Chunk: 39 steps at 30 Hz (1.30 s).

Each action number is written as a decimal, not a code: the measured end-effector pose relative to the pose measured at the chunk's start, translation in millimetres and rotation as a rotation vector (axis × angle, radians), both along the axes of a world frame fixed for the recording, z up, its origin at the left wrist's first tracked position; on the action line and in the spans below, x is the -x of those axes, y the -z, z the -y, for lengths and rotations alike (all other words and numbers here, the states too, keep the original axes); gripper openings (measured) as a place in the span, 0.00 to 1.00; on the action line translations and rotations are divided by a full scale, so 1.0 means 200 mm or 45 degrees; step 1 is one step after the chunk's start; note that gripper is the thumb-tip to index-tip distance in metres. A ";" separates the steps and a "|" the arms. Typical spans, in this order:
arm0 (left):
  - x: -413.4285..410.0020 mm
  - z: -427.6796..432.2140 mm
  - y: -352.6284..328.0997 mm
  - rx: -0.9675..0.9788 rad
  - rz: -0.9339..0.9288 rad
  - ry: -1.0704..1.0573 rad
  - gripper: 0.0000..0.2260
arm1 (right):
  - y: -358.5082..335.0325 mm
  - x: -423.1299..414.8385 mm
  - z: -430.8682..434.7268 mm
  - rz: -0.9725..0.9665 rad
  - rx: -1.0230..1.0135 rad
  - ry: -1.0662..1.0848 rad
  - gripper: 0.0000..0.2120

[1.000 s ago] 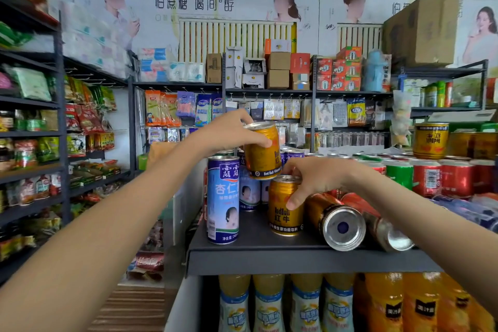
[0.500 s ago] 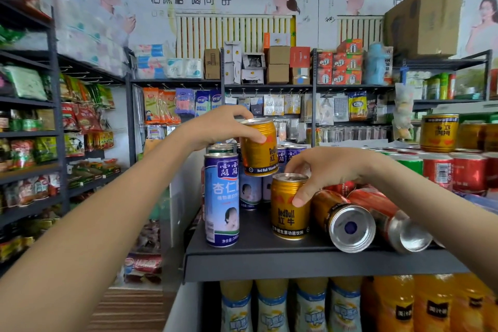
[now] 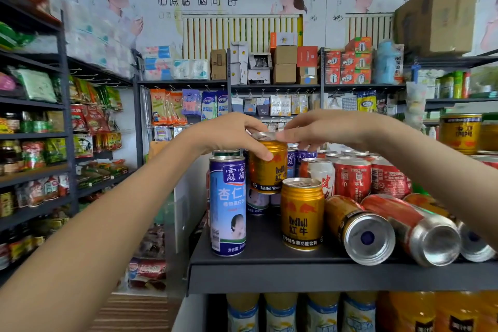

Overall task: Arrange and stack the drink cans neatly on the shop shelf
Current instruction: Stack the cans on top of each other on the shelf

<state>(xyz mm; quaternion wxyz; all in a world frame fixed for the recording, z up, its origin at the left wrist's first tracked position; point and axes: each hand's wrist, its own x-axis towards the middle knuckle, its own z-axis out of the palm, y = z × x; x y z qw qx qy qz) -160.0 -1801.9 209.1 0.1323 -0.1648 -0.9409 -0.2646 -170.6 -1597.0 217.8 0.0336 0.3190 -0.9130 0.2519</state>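
Scene: we look from head height at a dark shop shelf (image 3: 269, 275) crowded with drink cans.
Left hand (image 3: 229, 133): we see it clamped around the upper part of a gold can (image 3: 269, 170), thumb on the front, fingers over the rim.
Gold can: upright and raised, its base sitting on or just above the blue cans behind; we cannot tell whether it rests on them.
Right hand (image 3: 323, 129): palm down, fingertips touching the gold can's top rim from the right; we cannot tell whether it grips anything.
Blue can (image 3: 227, 205): tall, upright, at the shelf's front left corner, just left of the gold can.
Second gold can (image 3: 301, 213): upright near the front edge, lower than and right of the held one.
Fallen cans: 1 gold can lying on its side (image 3: 361, 232) with its silver base toward us, touching a red one (image 3: 415, 232) beside it.
Red cans (image 3: 353, 178): upright in a row behind the fallen ones.
Below: bottles (image 3: 280, 312) of yellow and orange drink on the lower shelf.
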 end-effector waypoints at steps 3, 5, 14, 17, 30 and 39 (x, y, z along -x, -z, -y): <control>0.00 -0.01 0.00 0.003 -0.012 0.018 0.23 | -0.02 0.06 0.09 -0.015 -0.142 -0.053 0.26; -0.01 0.00 0.00 0.011 -0.004 -0.001 0.27 | -0.03 0.09 0.13 -0.005 -0.171 -0.076 0.28; -0.03 0.01 0.03 0.038 -0.012 -0.053 0.30 | -0.02 0.13 0.18 -0.033 -0.095 -0.130 0.22; -0.02 0.03 0.02 0.013 0.055 -0.090 0.44 | -0.02 0.13 0.18 0.010 -0.040 -0.123 0.20; -0.19 0.23 0.10 0.114 0.471 0.052 0.36 | 0.11 0.16 0.26 0.027 -0.317 -0.005 0.24; -0.24 0.19 0.14 0.285 0.104 0.016 0.31 | 0.16 0.16 0.28 0.037 -0.369 0.071 0.16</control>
